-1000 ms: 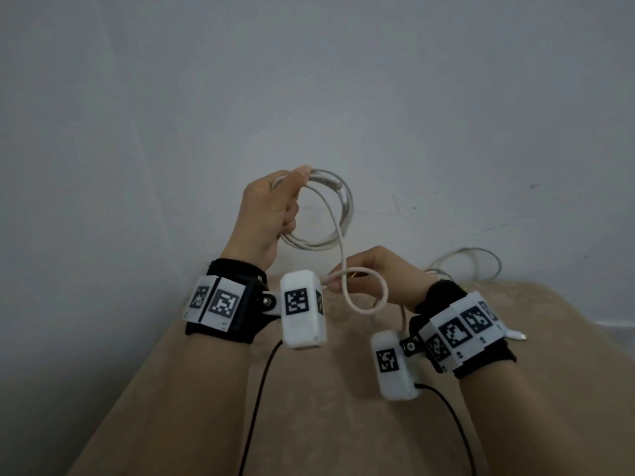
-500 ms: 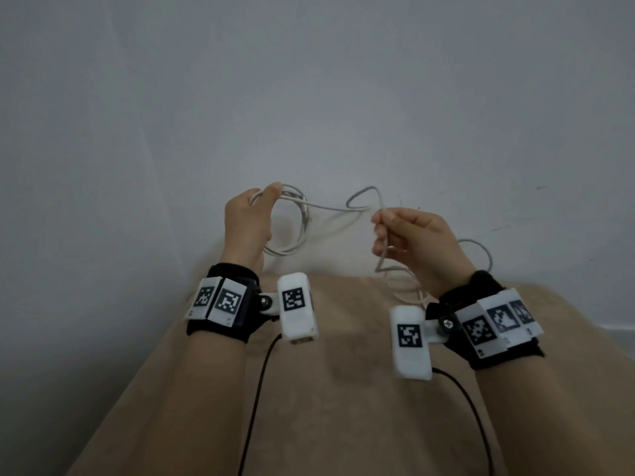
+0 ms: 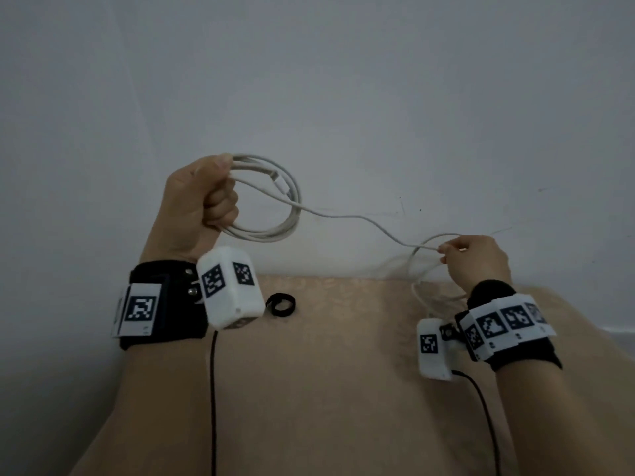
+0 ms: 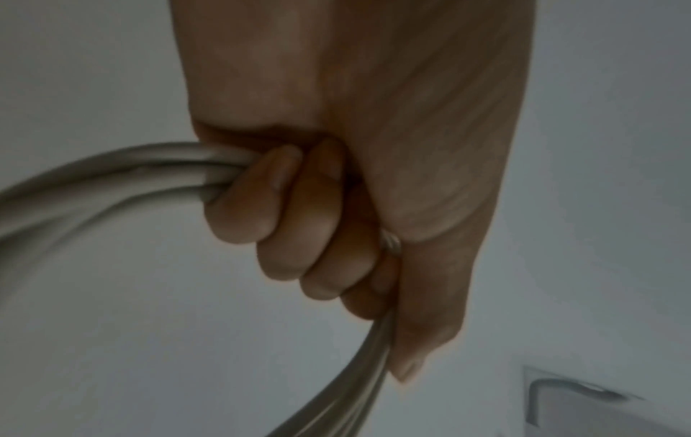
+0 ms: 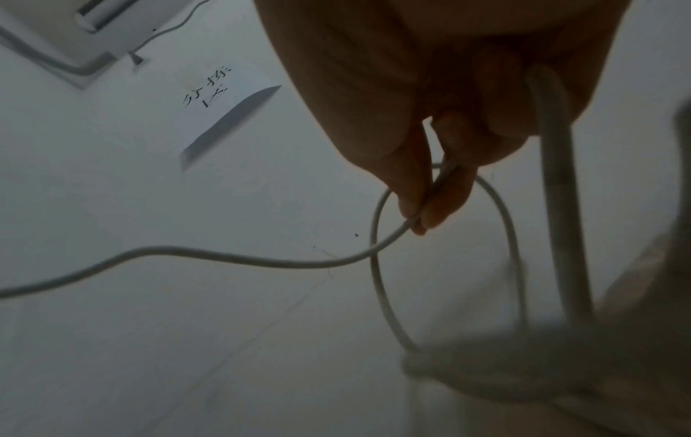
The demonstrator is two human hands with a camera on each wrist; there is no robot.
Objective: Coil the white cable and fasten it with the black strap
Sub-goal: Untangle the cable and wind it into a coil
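1. Beige patterned cloth [image 3: 343, 372] covers the surface nearest the person, running from the bottom edge up to a plain grey-white wall [image 3: 343, 80].
2. Both forearms reach out over this cloth. Each wrist wears a black band with black-and-white square markers and a white camera block, and a thin black lead trails back from each block.
3. On the cloth, just beyond the left wrist's camera block, lies the black strap [image 3: 281, 304], curled into a small ring and apart from both hands.
4. Raised above the cloth, the left hand [image 3: 197, 204] is closed in a fist around several gathered loops of the white cable [image 3: 343, 216]; the left wrist view shows the fingers [image 4: 284, 218] wrapped over the bundled strands, with the thumb along them.
5. A plug end of the cable shows at the top of the coil.
6. From the coil one strand sags across to the right hand [image 3: 476, 261], held lower and well apart from the left.
7. That hand pinches the strand between thumb and fingertip, as the right wrist view shows [image 5: 430, 195].
8. Beyond the pinch the cable makes a loose loop and drops to the cloth near the wall.
9. Faint scuffs mark the wall behind the hands.
10. Farther off, the right wrist view shows a white note with handwriting [image 5: 220, 109] stuck to the wall; the writing is too blurred to read.
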